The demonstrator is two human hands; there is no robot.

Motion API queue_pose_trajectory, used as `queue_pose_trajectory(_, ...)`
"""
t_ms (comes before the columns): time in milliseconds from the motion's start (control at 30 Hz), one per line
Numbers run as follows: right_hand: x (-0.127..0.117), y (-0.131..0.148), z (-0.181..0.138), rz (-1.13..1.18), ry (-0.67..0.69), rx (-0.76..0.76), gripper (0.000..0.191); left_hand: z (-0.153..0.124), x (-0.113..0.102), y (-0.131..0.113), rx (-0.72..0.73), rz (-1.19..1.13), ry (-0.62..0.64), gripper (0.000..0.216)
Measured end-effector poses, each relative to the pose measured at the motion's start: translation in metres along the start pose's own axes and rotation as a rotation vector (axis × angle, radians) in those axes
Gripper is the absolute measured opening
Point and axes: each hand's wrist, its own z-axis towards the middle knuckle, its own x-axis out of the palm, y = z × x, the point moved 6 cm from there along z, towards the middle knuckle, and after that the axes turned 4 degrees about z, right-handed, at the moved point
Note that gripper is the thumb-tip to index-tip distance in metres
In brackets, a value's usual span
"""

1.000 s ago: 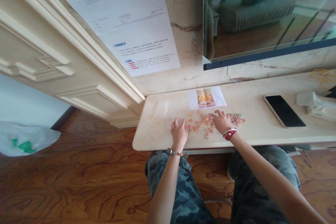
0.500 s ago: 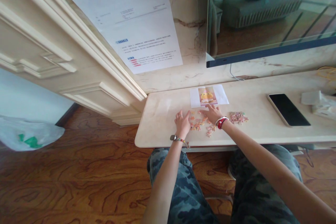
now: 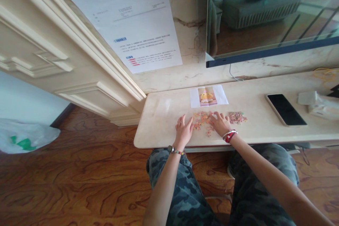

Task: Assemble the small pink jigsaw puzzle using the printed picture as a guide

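Small pink, orange and yellow jigsaw puzzle pieces (image 3: 201, 117) lie spread on the pale tabletop (image 3: 156, 120), between my hands. My left hand (image 3: 184, 129) rests at their left side, fingers apart, with the thumb and index finger nearest the pieces. Over the right part of the spread is my right hand (image 3: 221, 123), its fingers stretched and apart. I see nothing held in either hand. A denser heap of pieces (image 3: 237, 117) sits just right of my right hand. Behind the spread lies a white sheet (image 3: 221, 95) with a printed picture of a yellow figure.
A dark-screened phone (image 3: 286, 110) lies on the right of the table, beside a whitish plastic packet (image 3: 323, 106). Above the table hangs a glossy screen (image 3: 259, 14). A printed paper (image 3: 148, 42) is on the wall, and a plastic bag (image 3: 29, 136) stands at far left.
My right hand has drawn back from near the picture sheet and shifted a little right, uncovering more pieces. My left hand stays at the left side of the spread.
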Motion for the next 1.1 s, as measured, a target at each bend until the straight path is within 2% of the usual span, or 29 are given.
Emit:
queue_pose_trajectory(100,-0.005,0.005,0.004,0.004,-0.008,-0.002,0.034,-0.012,-0.004,0.001,-0.006,0.014,0.003,0.044)
queue_pose_trajectory(200,-0.011,0.003,-0.008,0.018,-0.039,0.010,0.036,-0.019,-0.006,-0.004,0.016,0.007,0.016,0.044)
queue_pose_trajectory(300,-0.010,0.007,-0.030,0.035,-0.032,-0.069,0.034,-0.023,-0.005,-0.015,0.086,-0.001,0.026,0.040)
queue_pose_trajectory(400,-0.004,0.013,-0.044,0.031,0.004,-0.141,0.034,-0.025,-0.002,-0.018,0.074,0.006,0.009,0.039)
queue_pose_trajectory(533,-0.002,0.009,-0.049,0.022,-0.009,-0.101,0.036,-0.026,0.000,-0.014,0.019,0.024,-0.017,0.040)
queue_pose_trajectory(700,-0.004,0.005,-0.064,0.016,-0.065,-0.050,0.040,-0.034,-0.002,-0.016,0.030,0.025,-0.026,0.043)
queue_pose_trajectory(900,0.000,0.023,-0.070,0.034,-0.033,-0.068,0.043,-0.050,-0.002,-0.028,0.034,0.018,-0.004,0.043)
queue_pose_trajectory(1100,-0.008,0.034,-0.072,0.047,-0.049,-0.076,0.038,-0.048,-0.005,-0.032,0.026,0.017,0.002,0.042)
